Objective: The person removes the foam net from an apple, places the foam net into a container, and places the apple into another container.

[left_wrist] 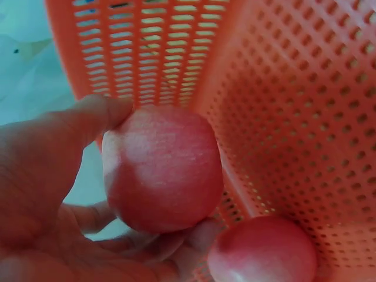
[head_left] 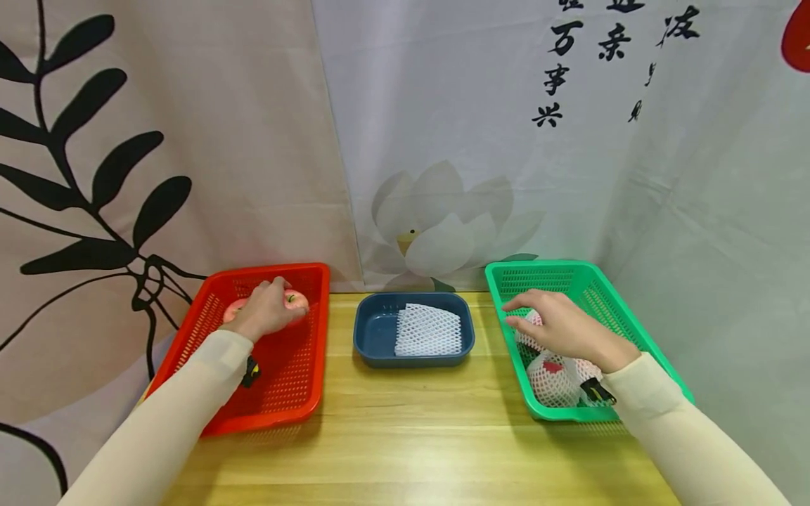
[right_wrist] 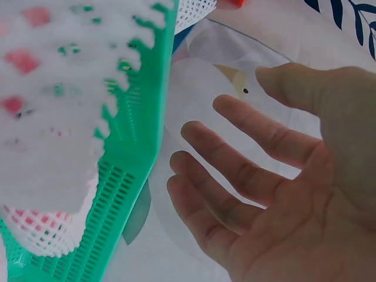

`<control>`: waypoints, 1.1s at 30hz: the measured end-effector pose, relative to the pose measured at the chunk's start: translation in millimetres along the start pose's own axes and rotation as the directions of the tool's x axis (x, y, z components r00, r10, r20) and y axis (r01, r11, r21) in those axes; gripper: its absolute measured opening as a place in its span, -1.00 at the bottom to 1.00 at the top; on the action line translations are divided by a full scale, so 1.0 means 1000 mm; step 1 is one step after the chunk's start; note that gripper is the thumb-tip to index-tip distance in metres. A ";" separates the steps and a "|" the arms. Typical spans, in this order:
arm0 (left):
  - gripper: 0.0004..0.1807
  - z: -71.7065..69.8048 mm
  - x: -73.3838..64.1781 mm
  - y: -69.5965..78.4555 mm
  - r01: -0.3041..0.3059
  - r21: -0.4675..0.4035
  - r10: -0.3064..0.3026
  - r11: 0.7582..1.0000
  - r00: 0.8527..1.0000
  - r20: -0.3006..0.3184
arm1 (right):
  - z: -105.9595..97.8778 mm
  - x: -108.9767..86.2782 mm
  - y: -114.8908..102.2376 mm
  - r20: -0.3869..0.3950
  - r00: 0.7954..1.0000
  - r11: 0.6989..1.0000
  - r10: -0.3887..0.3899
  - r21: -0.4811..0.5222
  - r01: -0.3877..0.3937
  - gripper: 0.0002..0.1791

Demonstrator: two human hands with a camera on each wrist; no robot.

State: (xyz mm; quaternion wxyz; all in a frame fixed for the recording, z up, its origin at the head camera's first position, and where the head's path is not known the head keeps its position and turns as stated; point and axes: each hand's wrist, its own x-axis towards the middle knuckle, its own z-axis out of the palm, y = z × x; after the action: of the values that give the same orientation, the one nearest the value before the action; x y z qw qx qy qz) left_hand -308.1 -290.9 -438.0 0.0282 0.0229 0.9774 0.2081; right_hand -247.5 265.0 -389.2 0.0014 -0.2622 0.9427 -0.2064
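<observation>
Head view, surface (head_left: 405,450): wood, under the blue tray (head_left: 378,337).
Right grip (head_left: 563,327): loosely spread, holding nothing; over green basket (head_left: 591,299) of netted fruit (head_left: 552,381), right of tray.
Left grip (head_left: 268,310): curled round an apple (left_wrist: 164,170) in red basket (head_left: 294,379), left of tray.
Curtain (head_left: 443,126): behind tray.

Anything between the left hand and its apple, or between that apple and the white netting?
Nothing visible separates the left hand from the apple it grips. Toward the white netting, the side wall of the red basket stands between.
</observation>
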 end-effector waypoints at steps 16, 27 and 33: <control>-0.14 0.018 0.018 -0.033 -0.074 0.065 0.071 0.995 0.996 0.045 | -0.010 -0.005 0.017 -0.007 0.999 0.999 0.050 0.016 -0.050 -0.65; -0.19 0.010 0.010 -0.021 -0.006 0.053 0.003 0.999 0.997 0.072 | -0.015 -0.011 0.032 -0.027 0.997 0.997 0.077 0.013 -0.077 -0.62; -0.25 -0.002 0.005 -0.009 -0.035 0.062 0.034 0.997 0.999 0.007 | -0.017 -0.012 0.039 -0.041 0.995 0.996 0.091 0.018 -0.090 -0.62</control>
State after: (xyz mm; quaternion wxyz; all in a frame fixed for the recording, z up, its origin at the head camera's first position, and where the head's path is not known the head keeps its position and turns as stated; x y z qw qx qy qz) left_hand -313.4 -299.6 -440.0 0.0267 0.0412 0.9828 0.1781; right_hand -258.6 307.4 -390.2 -0.0068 -0.2147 0.9517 -0.2194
